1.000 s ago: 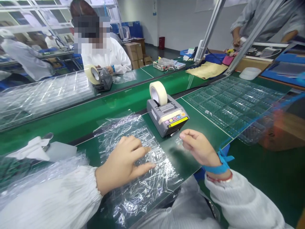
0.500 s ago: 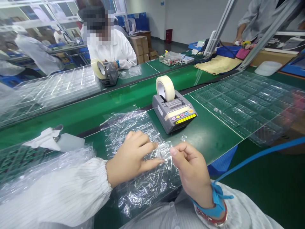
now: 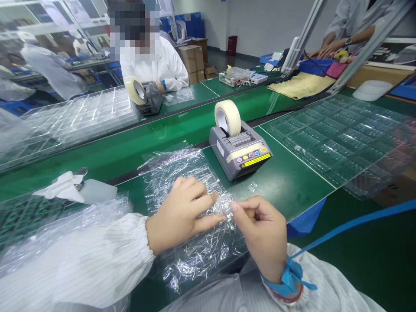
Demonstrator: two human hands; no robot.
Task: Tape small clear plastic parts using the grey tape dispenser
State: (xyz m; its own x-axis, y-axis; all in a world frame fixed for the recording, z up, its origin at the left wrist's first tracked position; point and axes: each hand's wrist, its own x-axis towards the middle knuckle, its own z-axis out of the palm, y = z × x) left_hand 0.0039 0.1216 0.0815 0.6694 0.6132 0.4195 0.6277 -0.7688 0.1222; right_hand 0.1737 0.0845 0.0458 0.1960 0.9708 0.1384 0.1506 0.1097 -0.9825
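Observation:
A small clear plastic piece (image 3: 225, 204) lies between my two hands, its exact shape hard to make out against the shiny film. My left hand (image 3: 185, 214) comes in from the left and holds the piece between thumb and forefinger. Thumb and forefinger of my right hand (image 3: 261, 232) are pinched together at the piece's right edge. Crinkled clear plastic film (image 3: 191, 264) spreads beneath both hands on the green table. Just beyond my right hand rests a tiny clear scrap (image 3: 252, 186).
A grey tape dispenser (image 3: 240, 158) with a cream tape roll (image 3: 232, 118) stands ahead. Clear compartment trays (image 3: 341, 134) lie to the right. On the left are a white bottle (image 3: 99, 192) and stacked clear plastic (image 3: 94, 221). A blue wrist cord (image 3: 354, 223) runs right. A co-worker (image 3: 169, 65) sits opposite.
My right hand's fingertips have shifted slightly left over the small piece. The view has moved a little, and at the far right a person's hands now reach over the blue bin.

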